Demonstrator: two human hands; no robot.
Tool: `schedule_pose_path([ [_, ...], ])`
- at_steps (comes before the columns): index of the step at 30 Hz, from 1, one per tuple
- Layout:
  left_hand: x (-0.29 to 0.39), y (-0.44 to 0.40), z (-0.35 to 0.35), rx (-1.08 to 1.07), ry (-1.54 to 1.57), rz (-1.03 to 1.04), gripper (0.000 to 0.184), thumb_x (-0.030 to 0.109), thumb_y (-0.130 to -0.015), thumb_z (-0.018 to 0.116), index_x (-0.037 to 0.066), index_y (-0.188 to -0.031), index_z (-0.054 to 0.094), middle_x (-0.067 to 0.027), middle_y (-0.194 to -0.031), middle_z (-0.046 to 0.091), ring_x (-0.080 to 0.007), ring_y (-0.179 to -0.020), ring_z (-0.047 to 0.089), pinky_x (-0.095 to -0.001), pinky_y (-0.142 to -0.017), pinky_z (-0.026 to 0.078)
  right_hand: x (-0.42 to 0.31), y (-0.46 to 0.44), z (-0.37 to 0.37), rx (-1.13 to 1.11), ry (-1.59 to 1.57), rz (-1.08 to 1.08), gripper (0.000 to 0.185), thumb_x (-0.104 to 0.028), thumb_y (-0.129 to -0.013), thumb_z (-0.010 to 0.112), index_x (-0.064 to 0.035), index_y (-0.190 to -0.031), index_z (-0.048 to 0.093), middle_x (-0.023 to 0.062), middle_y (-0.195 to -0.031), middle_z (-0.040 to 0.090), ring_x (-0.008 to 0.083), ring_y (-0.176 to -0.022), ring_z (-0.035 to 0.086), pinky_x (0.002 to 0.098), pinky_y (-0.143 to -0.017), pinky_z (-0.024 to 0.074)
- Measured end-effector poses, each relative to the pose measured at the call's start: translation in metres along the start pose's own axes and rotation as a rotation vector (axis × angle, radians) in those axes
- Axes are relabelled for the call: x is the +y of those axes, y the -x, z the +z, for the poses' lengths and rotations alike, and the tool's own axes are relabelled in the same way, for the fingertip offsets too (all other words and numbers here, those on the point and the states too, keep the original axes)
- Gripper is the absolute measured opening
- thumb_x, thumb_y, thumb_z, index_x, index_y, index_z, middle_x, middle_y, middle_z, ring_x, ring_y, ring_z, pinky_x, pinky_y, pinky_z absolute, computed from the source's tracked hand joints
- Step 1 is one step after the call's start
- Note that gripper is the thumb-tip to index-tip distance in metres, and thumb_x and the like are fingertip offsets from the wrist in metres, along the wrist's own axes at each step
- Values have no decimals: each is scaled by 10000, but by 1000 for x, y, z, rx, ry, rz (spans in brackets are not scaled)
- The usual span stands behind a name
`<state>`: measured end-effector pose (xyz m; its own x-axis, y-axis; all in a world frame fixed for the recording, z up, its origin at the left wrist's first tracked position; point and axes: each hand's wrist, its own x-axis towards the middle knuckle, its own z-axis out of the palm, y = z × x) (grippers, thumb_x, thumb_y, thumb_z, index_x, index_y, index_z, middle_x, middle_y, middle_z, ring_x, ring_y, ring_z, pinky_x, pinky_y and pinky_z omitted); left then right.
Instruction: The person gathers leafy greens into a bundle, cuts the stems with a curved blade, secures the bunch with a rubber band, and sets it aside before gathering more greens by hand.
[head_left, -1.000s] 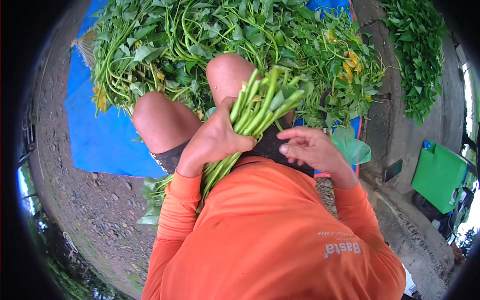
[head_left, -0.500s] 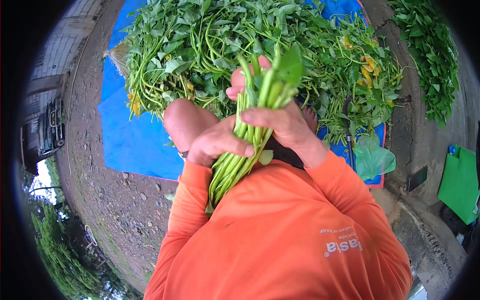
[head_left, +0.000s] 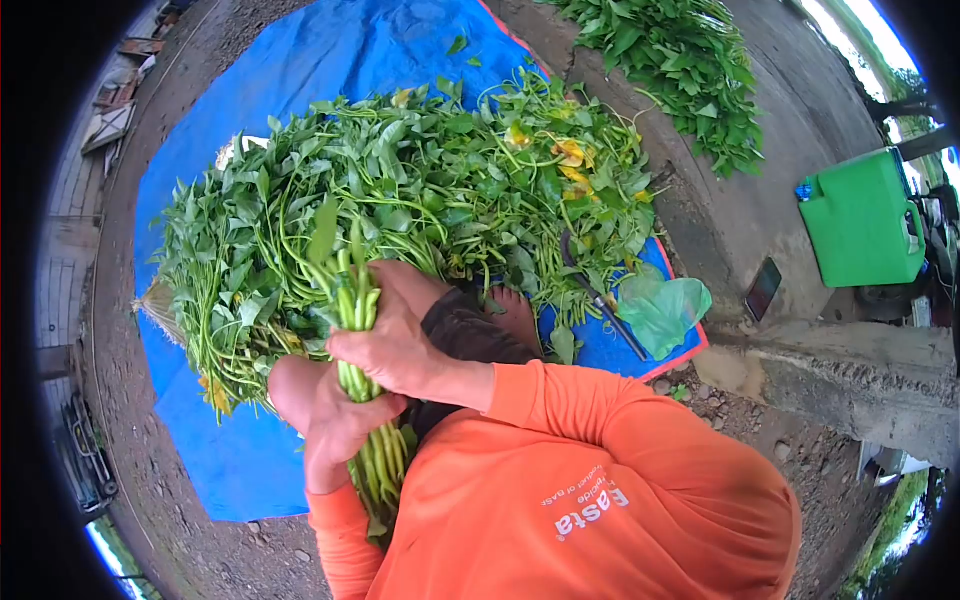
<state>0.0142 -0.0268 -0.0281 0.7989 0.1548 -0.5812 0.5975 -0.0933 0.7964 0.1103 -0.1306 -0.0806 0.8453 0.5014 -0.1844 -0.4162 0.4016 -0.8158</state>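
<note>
A bunch of long green leafy stems (head_left: 378, 465), which looks like water spinach, is held upright against the front of my orange shirt. My left hand (head_left: 340, 418) is wrapped around its middle, thumb across the stems. Just above, my right hand (head_left: 385, 345) closes around the upper part, below the cut-looking ends and a single leaf. Behind both hands lies a large heap of the same greens (head_left: 330, 190), spread over a blue tarp (head_left: 230, 465). Some leaves in the heap are yellow.
A sickle (head_left: 612, 305) with a dark handle lies at the tarp's right corner beside a thin green plastic bag (head_left: 665, 312). On the concrete to the right are a phone (head_left: 764, 288), a green jerrycan (head_left: 865, 225) and another pile of greens (head_left: 685, 75).
My view has swung, so the hands and heap appear farther left and more tarp shows. Both hands still hold the bunch; the right fingers, partly stretched before, are now around the stems.
</note>
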Motion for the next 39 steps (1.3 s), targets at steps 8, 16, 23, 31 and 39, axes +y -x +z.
schedule_pose_path([
  [8, -27, -12, 16, -14, 19, 66, 356, 51, -738, 806, -14, -1066, 684, -51, -932, 707, -170, -812, 681, -326, -734, 550, -1, 7, -35, -224, 294, -153, 926, -326, -812, 865, 9, -1517, 366, 193, -1245, 577, 330, -1215, 583, 475, -1053, 501],
  [16, 11, -45, 32, -156, 82, 42, 397, 48, -738, 782, -22, -1114, 678, -38, -860, 689, -137, -762, 637, -296, -724, 526, 94, 24, -421, 656, 1495, 71, 294, -159, -891, 685, -2, -1139, 710, 247, -1103, 712, 436, -1076, 678, 542, -963, 542],
  [23, 28, -71, 57, -206, 65, 26, 430, 24, -738, 795, -25, -1147, 671, -32, -894, 689, -131, -796, 641, -282, -738, 523, 110, 83, -475, 552, 1497, 286, 284, -141, -930, 691, 0, -1174, 656, 257, -1226, 671, 460, -1155, 642, 535, -1020, 509],
  [31, 39, -92, 62, -283, 31, 42, 690, 29, -744, 820, -28, -1396, 600, -48, -1215, 684, -175, -1103, 631, -320, -1015, 496, 22, 126, -410, 556, 565, 264, 232, -249, -1091, 590, -64, -1212, 661, 38, -759, 617, 140, -638, 583, 299, -597, 475],
  [39, 51, -102, 81, -349, 37, 144, 755, 31, -742, 814, -27, -1452, 564, -40, -1258, 668, -162, -1145, 599, -321, -1064, 461, -113, 115, -261, 112, 713, -156, 402, -359, -1091, 641, 13, -1231, 703, 21, -822, 634, 94, -693, 552, 262, -636, 452],
])
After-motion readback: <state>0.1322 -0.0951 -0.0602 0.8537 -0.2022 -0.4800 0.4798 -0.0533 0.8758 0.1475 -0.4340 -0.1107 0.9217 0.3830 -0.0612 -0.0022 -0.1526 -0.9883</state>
